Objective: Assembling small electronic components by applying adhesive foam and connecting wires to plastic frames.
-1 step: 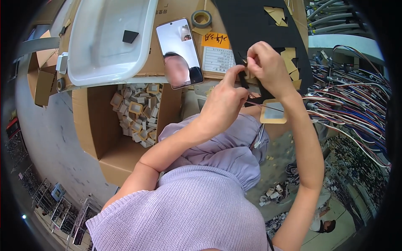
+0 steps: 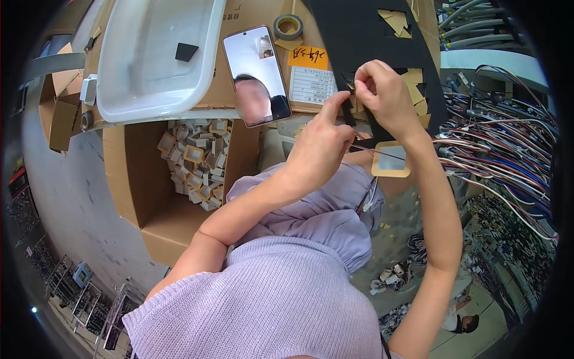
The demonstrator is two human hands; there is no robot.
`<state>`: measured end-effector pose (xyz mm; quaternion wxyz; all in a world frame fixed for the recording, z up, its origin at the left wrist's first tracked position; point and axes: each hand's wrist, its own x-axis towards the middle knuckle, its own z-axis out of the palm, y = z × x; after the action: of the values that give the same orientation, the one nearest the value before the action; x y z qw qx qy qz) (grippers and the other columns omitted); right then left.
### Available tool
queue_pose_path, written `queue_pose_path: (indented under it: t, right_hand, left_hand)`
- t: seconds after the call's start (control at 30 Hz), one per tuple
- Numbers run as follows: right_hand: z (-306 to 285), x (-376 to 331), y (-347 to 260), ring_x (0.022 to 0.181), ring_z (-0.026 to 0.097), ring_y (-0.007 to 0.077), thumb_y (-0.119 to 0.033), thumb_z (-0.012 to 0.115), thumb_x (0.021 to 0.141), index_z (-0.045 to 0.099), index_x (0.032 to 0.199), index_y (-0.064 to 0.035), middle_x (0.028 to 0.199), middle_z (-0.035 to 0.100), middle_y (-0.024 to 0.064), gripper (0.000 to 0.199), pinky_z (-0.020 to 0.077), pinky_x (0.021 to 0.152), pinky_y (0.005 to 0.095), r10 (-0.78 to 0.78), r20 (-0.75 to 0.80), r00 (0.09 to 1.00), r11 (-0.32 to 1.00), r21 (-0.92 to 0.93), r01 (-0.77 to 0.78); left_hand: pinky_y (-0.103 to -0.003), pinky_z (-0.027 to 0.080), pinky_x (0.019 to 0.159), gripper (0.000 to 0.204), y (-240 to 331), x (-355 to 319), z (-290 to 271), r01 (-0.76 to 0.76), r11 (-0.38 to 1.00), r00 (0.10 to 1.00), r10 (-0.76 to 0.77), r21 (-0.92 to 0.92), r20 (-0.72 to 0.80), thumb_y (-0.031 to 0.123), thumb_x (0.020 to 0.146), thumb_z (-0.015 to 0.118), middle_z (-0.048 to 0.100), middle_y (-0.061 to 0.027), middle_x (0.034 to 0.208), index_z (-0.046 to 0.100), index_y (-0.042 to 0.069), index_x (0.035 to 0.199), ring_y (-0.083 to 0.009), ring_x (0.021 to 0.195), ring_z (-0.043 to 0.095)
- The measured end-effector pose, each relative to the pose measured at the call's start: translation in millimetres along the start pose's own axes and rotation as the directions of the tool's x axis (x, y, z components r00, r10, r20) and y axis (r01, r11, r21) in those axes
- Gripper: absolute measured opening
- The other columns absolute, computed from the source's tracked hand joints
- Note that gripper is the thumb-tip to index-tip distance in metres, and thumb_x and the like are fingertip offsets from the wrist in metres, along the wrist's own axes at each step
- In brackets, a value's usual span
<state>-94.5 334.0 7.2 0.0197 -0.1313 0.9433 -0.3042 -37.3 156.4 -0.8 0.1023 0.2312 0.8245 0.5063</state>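
Note:
A large black foam sheet [image 2: 359, 30] with square cut-outs lies across the cardboard top in front of me. My right hand [image 2: 388, 96] pinches its lower edge from the right. My left hand [image 2: 323, 143] grips the same edge from the left, with the index finger stretched up along a narrow black strip [image 2: 347, 113]. Just below my right wrist a square tan frame with a pale centre [image 2: 391, 160] hangs at the sheet's bottom corner. Tan backing shows through the cut-outs [image 2: 412, 78].
A white plastic tub [image 2: 143, 90] holding one black square [image 2: 186, 51] sits at the upper left. A phone [image 2: 256, 75], tape roll [image 2: 288, 26], orange note [image 2: 308, 58] and white label [image 2: 312, 85] lie beside it. An open cardboard box [image 2: 128, 173] holds several tan frames [image 2: 197, 155]. Coloured wire bundles [image 2: 502, 137] fill the right.

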Motion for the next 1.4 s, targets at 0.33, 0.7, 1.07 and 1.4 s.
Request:
queue_pose_path:
  t: [0.33,0.7,1.07,1.4]
  right_hand:
    - [-3,1,-5,0.078,0.065,0.0320,-0.012,0.056,0.086,0.054,0.091,-0.0013,0.086,0.063,0.0137,0.012,0.0517,0.066,0.0399,0.040,-0.010,0.999,0.988,-0.148,-0.041]
    - [-4,7,-10,0.076,0.066,0.0311,-0.011,0.060,0.085,0.051,0.091,-0.0031,0.088,0.061,0.0124,0.014,0.0537,0.065,0.0395,-0.066,0.132,0.989,0.920,-0.375,0.112]
    - [-17,4,9,0.046,0.049,0.0052,-0.015,0.056,0.089,0.057,0.080,-0.0024,0.068,0.055,-0.0008,0.015,0.0390,0.042,0.0217,0.412,0.207,0.888,0.724,0.517,-0.456]
    - [-58,-33,-47,0.063,0.057,0.0041,-0.008,0.054,0.093,0.057,0.099,-0.0012,0.080,0.059,0.0009,0.009,0.0444,0.054,0.0196,0.195,-0.307,0.931,0.832,0.555,0.009]
  left_hand:
    - [-0.040,0.050,0.087,0.009,-2,2,3,-0.070,0.997,0.997,0.070,0.038,0.017,-0.005,0.071,0.067,0.044,-0.0185,0.136,0.063,-0.001,0.077,-0.0331,0.109,0.057]
    - [-0.039,0.049,0.088,0.008,-6,10,0,-0.065,0.991,0.996,0.058,0.116,0.063,-0.003,0.071,0.067,0.046,-0.0198,0.134,0.063,0.000,0.078,-0.0333,0.105,0.058]
    - [-0.040,0.045,0.096,0.008,-3,21,-9,-0.126,0.946,0.979,0.069,0.300,0.193,0.002,0.070,0.069,0.049,-0.0236,0.133,0.067,0.006,0.076,-0.0342,0.112,0.056]
    - [-0.039,0.051,0.087,0.007,6,23,-38,-0.001,0.994,0.943,0.038,-0.110,0.330,0.007,0.082,0.067,0.054,-0.0181,0.126,0.067,0.002,0.086,-0.0264,0.109,0.060]
